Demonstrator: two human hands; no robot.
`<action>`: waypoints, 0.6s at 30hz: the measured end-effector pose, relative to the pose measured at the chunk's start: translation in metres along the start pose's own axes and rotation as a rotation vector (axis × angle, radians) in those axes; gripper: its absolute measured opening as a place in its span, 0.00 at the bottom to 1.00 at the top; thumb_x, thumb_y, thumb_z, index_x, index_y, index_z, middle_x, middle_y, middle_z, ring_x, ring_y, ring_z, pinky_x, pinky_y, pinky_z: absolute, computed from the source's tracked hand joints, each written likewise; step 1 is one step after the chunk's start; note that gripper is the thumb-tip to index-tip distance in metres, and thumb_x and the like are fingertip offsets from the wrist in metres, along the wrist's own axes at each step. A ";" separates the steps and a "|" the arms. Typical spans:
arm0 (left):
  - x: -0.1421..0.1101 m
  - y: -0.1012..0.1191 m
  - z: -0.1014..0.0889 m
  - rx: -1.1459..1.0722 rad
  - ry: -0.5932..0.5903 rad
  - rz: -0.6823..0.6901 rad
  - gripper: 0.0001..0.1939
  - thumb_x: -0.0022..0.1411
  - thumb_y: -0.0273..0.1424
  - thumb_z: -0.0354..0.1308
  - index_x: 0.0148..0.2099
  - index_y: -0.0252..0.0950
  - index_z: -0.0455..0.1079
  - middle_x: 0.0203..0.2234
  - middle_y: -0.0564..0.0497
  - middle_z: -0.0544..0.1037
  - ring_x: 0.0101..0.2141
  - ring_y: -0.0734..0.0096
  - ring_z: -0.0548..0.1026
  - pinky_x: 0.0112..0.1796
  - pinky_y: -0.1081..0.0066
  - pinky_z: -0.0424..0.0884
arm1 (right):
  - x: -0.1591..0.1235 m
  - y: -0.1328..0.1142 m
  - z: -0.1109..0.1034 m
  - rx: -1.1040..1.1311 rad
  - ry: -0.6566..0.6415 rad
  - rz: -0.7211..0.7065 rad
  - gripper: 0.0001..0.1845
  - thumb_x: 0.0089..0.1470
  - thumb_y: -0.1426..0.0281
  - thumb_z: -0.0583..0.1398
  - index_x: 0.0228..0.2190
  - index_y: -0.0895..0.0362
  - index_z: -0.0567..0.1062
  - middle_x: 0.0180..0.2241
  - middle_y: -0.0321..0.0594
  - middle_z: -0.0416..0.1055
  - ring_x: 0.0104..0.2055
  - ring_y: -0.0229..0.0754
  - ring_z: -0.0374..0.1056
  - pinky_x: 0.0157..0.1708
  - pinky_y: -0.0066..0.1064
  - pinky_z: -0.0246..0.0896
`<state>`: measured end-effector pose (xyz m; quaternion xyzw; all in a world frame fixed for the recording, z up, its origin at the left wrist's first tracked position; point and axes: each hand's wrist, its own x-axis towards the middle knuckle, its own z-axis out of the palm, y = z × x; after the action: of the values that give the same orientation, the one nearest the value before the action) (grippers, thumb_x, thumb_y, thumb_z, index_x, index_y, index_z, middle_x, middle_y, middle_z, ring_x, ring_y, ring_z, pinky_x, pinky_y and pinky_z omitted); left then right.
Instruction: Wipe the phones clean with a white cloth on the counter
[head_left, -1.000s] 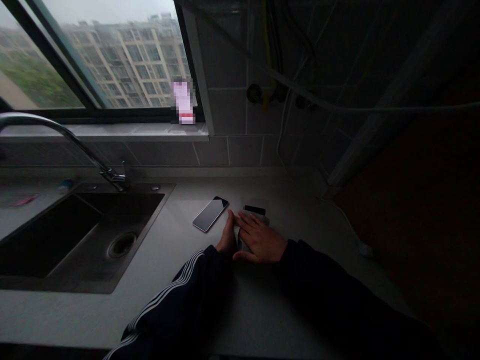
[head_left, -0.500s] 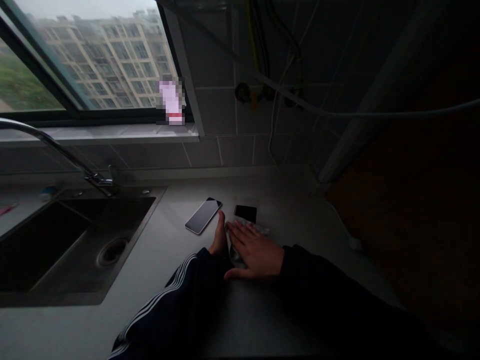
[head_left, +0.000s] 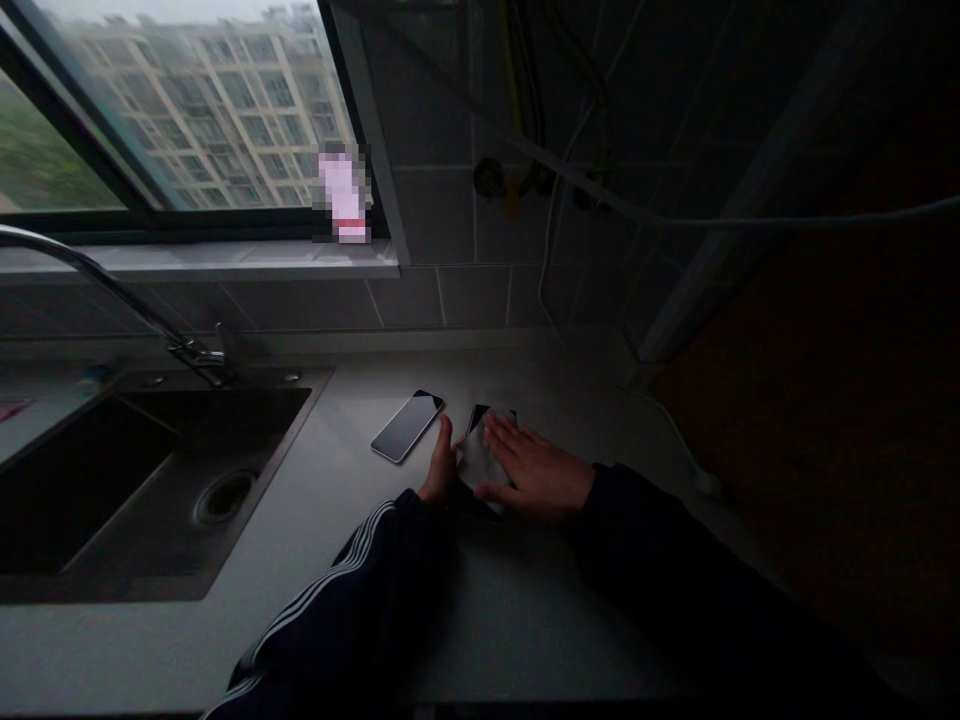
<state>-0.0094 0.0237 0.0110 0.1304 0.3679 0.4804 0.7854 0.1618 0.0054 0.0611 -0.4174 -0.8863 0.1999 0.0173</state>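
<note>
My left hand (head_left: 441,462) grips the left edge of a dark, flat phone (head_left: 479,412), its thumb pointing up and most of its fingers hidden. Over that phone's surface lies a thin grey cloth (head_left: 481,464), leaving the dark top corners and a bit of the lower edge in sight. My right hand (head_left: 529,465) presses the cloth down with its fingers laid out along it. Just left of my left thumb, a second phone (head_left: 407,427) with a light rim rests screen up on the counter, tilted to the right.
To the left is a steel sink (head_left: 259,490) with a chrome faucet (head_left: 199,358). The white counter (head_left: 315,560) runs under both arms. A white cable (head_left: 679,430) trails over the counter's right side. Behind stand a tiled wall (head_left: 472,298) and a window (head_left: 225,110).
My right hand and the cloth have slid up and to the right over the phone. My left hand stays nearly where it was. The other phone has not moved.
</note>
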 end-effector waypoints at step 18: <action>0.003 0.000 -0.002 -0.065 0.138 0.253 0.30 0.75 0.44 0.41 0.65 0.29 0.68 0.47 0.42 0.83 0.55 0.64 0.76 0.60 0.71 0.65 | 0.011 -0.022 0.028 0.022 0.141 -0.140 0.54 0.63 0.38 0.42 0.69 0.73 0.52 0.72 0.61 0.41 0.75 0.59 0.36 0.72 0.52 0.38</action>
<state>-0.0094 0.0262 0.0081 0.1168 0.3859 0.5952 0.6951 0.1326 -0.0082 0.0420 -0.3672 -0.9077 0.1779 0.0981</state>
